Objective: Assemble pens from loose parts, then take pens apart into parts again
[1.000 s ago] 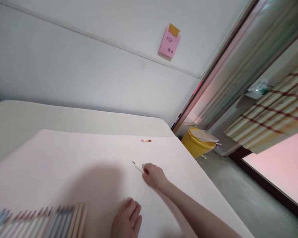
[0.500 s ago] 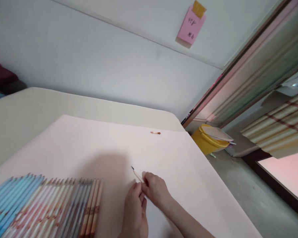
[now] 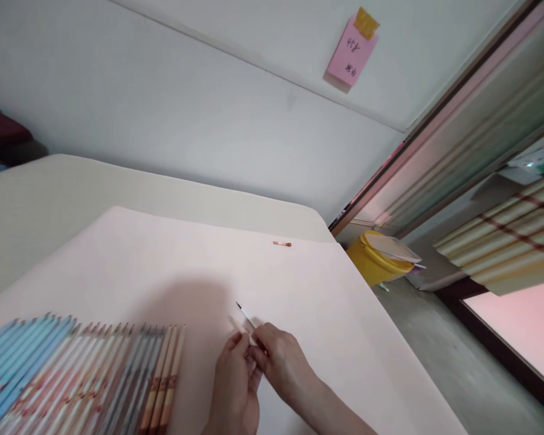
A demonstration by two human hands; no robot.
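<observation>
My right hand (image 3: 281, 356) is closed around a thin white pen refill (image 3: 245, 315), its dark tip pointing up and to the left. Beside it, my left hand (image 3: 236, 368) pinches a pale tapered pen piece (image 3: 239, 325) between thumb and fingers. The two parts lie close together, apart at their front ends; their lower ends are hidden in my fingers. Both hands are over the pale pink sheet (image 3: 172, 248). To their left lies a row of slender pens (image 3: 90, 374) in blue, pinkish white, grey and orange-brown, tips facing away from me.
A small brown and white clip-like piece (image 3: 281, 244) lies near the sheet's far edge. The white table (image 3: 199, 193) meets a pale wall, where a pink note (image 3: 351, 53) is taped. A yellow bin (image 3: 376, 260) stands on the floor to the right.
The refill and the pale tapered piece, in line with each other before, now show side by side. Both hands have shifted slightly left and down in the view.
</observation>
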